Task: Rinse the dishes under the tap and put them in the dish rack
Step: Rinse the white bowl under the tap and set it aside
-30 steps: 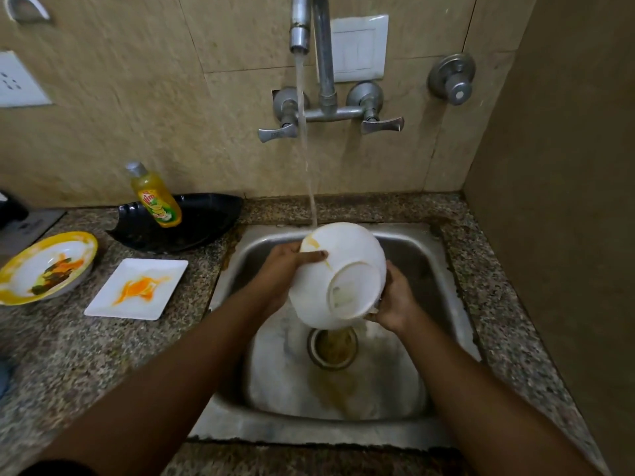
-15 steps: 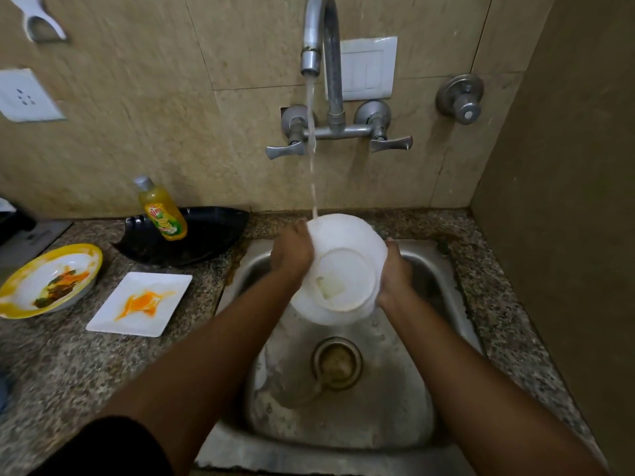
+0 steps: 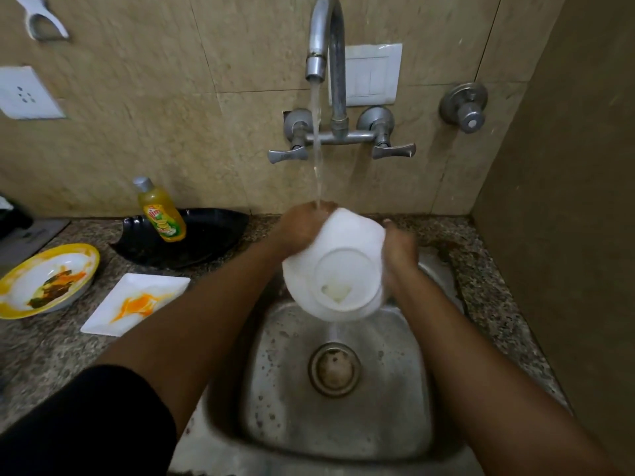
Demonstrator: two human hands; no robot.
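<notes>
White ceramic bowl [image 3: 335,266] sits tipped between both hands, left hand [image 3: 298,231] and right hand [image 3: 398,250] clamped on opposite sides under the tap [image 3: 324,46]; looks stiff, breakable, wet-slick, so hold the rim.

Speckled granite countertop [image 3: 51,355] wraps the steel sink [image 3: 405,438]. Left of the basin sits a white square plate [image 3: 103,321] (orange smears on it), beside it a yellow-rimmed bowl [image 3: 20,312] with food scraps, and behind them a black dish [image 3: 206,242] holding a yellow dish-soap bottle [image 3: 161,214].
</notes>
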